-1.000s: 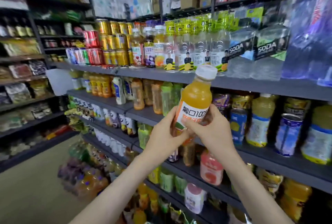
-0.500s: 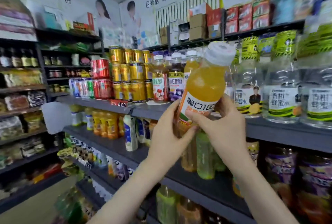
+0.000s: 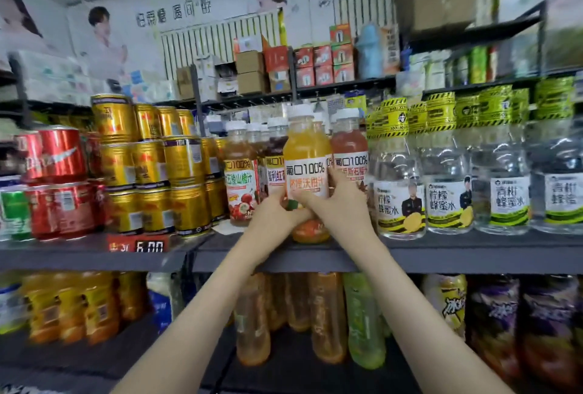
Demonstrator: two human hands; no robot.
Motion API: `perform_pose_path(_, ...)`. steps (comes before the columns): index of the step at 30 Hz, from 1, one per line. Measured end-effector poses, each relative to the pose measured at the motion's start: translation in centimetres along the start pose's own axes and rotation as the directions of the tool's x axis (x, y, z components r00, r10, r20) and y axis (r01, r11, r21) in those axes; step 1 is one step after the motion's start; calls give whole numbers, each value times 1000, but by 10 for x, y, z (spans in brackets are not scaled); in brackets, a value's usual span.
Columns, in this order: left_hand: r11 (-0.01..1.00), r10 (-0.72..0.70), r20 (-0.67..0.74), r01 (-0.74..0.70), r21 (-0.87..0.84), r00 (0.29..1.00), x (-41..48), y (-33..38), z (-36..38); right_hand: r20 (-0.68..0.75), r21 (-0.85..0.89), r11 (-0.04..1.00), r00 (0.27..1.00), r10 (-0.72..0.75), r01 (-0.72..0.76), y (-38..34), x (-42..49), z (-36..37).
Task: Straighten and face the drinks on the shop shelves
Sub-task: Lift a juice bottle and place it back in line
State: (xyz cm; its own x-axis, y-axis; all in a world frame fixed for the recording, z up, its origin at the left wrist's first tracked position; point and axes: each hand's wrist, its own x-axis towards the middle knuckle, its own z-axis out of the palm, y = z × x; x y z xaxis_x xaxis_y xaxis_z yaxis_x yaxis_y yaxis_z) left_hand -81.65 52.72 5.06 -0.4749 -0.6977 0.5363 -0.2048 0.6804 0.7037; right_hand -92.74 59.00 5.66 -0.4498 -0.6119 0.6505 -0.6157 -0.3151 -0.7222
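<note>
An orange juice bottle [image 3: 306,157] with a white cap and a white label stands upright at the front of the grey shelf [image 3: 441,251], its label facing me. My left hand [image 3: 273,214] grips its lower left side and my right hand [image 3: 337,204] wraps its lower right side. It sits between a red-fruit juice bottle [image 3: 240,172] on the left and a pinkish juice bottle [image 3: 350,147] on the right. A darker juice bottle [image 3: 273,153] stands just behind it on the left.
Stacked gold cans [image 3: 151,166] and red cola cans [image 3: 60,179] fill the shelf's left part. Clear honey-water bottles with yellow-green wraps [image 3: 448,172] line the right. A price tag [image 3: 138,243] hangs on the shelf edge. The shelf below holds more drinks [image 3: 328,314]. Cartons [image 3: 315,68] sit above.
Both hands have carried the orange juice bottle up from chest height and set it upright on the shelf among the other juice bottles. The view has risen towards that shelf.
</note>
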Motion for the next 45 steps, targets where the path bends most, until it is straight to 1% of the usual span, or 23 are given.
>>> perform_pose_path(3, 999, 43, 68, -45, 16, 997, 12, -13, -4, 9, -87, 995, 999, 42, -41, 4, -3, 3)
perform_pose_path(6, 993, 100, 216, -113, 44, 971, 19, -16, -10, -50, -106, 990, 995, 87, -92, 5, -8, 4)
perform_pose_path(8, 986, 146, 274, -164, 43, 951, 23, -14, -12, -70, -146, 983, 992, 104, -114, 2, -9, 5)
perform_pose_path(11, 982, 183, 274, -189, -7, 944, 27, -15, -7, -72, -239, 964, 992, 103, -117, -2, -9, 8)
perform_pose_path(15, 983, 175, 252, -185, 15, 952, 29, -20, -2, -68, -298, 946, 992, 109, -125, 1, -10, 13)
perform_pose_path(18, 987, 120, 261, -144, 76, 958, 27, -21, -2, -79, -341, 931, 991, 112, -133, 1, -10, 15)
perform_pose_path(20, 976, 80, 234, -125, 181, 969, 16, -23, -4, -110, -371, 921, 990, 83, -118, 1, -18, 17)
perform_pose_path(21, 954, 96, 197, -146, 260, 976, 9, -23, -6, -136, -379, 920, 990, 46, -95, 2, -24, 18)
perform_pose_path(23, 891, 200, 120, -231, 391, 972, -13, -24, -9, -174, -407, 913, 984, -45, -31, 3, -41, 22)
perform_pose_path(24, 866, 260, 92, -274, 418, 961, -27, -25, -10, -180, -423, 906, 979, -92, 7, 3, -52, 25)
perform_pose_path(27, 837, 422, -13, -384, 390, 906, -70, -33, -6, -160, -434, 893, 965, -208, 121, 6, -93, 34)
perform_pose_path(29, 822, 479, -84, -413, 393, 874, -96, -43, 1, -135, -409, 893, 956, -262, 187, 11, -117, 40)
perform_pose_path(30, 820, 486, -100, -413, 396, 868, -108, -49, 3, -118, -387, 899, 956, -268, 204, 15, -128, 43)
perform_pose_path(33, 835, 453, -72, -394, 385, 889, -141, -68, 5, -48, -359, 900, 958, -281, 246, 24, -158, 51)
perform_pose_path(36, 838, 383, -41, -329, 436, 923, -171, -85, -2, 84, -342, 899, 961, -263, 275, 33, -186, 65)
perform_pose_path(38, 863, 254, -10, -222, 455, 967, -191, -94, -11, 170, -291, 925, 964, -203, 246, 37, -202, 78)
perform_pose_path(40, 886, 102, 15, -97, 454, 995, -206, -107, -22, 217, -255, 938, 959, -180, 234, 39, -214, 92)
perform_pose_path(45, 862, -70, -10, 65, 503, 998, -228, -134, -54, 277, -211, 961, 953, -119, 181, 36, -235, 129)
